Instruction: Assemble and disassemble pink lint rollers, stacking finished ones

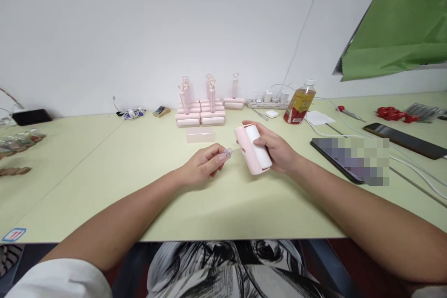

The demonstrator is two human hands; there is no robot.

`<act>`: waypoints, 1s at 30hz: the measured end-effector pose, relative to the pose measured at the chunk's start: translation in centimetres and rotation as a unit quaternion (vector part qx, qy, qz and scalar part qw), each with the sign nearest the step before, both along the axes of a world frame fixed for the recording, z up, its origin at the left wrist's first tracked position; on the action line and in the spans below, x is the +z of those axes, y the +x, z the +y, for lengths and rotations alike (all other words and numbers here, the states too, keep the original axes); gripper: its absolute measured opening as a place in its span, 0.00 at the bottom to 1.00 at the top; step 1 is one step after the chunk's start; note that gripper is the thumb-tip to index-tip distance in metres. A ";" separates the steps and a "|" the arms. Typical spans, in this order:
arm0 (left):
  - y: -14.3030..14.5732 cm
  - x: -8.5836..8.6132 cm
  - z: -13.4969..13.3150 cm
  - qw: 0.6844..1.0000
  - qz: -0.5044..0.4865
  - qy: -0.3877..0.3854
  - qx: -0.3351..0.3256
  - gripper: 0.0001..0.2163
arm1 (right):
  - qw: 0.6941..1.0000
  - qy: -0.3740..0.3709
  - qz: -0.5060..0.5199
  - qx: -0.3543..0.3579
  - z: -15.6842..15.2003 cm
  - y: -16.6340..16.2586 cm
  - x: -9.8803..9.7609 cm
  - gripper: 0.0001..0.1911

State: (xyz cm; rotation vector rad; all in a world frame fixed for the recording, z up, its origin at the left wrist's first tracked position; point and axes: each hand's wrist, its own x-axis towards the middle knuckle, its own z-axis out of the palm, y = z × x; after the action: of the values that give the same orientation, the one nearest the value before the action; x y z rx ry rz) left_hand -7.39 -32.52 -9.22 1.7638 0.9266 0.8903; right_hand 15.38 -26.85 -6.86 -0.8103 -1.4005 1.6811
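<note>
My right hand point(277, 149) grips a lint roller head point(249, 152), a pink plastic casing around a white roll, tilted above the table. A small round hole in the casing faces my left hand point(202, 165). That hand is closed around a clear plastic piece point(228, 153), whose end sticks out past thumb and forefinger; the rest is hidden in the fingers. The clear end and the casing are a small gap apart. Just beyond my left hand a translucent pink cover point(199, 135) lies on the table.
Several pink lint rollers point(213, 120) with upright heart-topped handles stand by the wall. To their right are a power strip point(267, 104) and a drink bottle point(299, 102). Two phones point(407, 140), cables and red-handled tools point(396, 114) lie on the right side of the table.
</note>
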 end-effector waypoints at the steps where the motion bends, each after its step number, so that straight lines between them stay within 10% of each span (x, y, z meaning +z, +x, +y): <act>1: 0.0 -0.1 0.0 1.000 -0.003 -0.002 -0.002 0.16 | 1.000 -0.003 0.005 0.002 -0.2 -0.1 0.0 0.34; 30: 0.6 0.4 -0.2 0.982 0.140 0.121 0.036 0.16 | 0.978 0.134 -0.152 -0.037 -1.6 -1.6 -1.4 0.33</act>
State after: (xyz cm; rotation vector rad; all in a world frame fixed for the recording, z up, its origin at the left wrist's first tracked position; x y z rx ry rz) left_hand -6.83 -32.75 -8.85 2.1153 1.1054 0.8399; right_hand 13.75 -28.48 -8.22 -0.9779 -1.7379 1.3113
